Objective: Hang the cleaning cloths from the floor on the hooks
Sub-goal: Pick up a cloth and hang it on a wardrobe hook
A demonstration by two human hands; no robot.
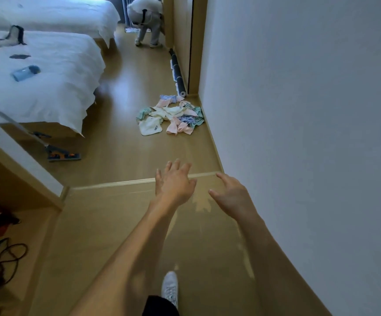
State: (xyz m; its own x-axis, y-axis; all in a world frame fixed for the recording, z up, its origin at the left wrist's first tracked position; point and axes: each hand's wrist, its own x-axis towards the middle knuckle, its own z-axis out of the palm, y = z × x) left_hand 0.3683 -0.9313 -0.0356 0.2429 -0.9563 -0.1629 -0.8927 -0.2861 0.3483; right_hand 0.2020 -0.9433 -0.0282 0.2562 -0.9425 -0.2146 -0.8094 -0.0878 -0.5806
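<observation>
**Both hands reach out empty, cloth pile on the floor ahead**

At the far left a dark tangle of black cable point(5, 258) lies on the tan floor inside a wooden recess. Above it two beds with white duvets point(48, 83) stand side by side; on the nearer one lie a blue rectangular case point(25, 73) and some dark fabric pieces. A flat mop with an orange-and-blue head point(63, 155) rests on the wooden floor point(121, 156) at the foot of that bed.

The left hand point(173, 182) is stretched forward over a pale threshold strip point(116, 184), palm down, fingers spread and slightly bent, holding nothing. The right hand point(232, 195) is held beside it, close to but apart from it, fingers loosely spread, also empty. Below, a white sneaker point(170, 287) steps forward.

The heap of small cleaning cloths point(171, 115) lies on the floor well ahead of the hands, against the base of the white wall point(299, 110): cream, pink, and green- and blue-striped pieces, crumpled and overlapping. Just behind it a rolled dark blue mat point(177, 74) lies along the wall. Further back a person in pale clothes point(146, 17) bends over.
</observation>
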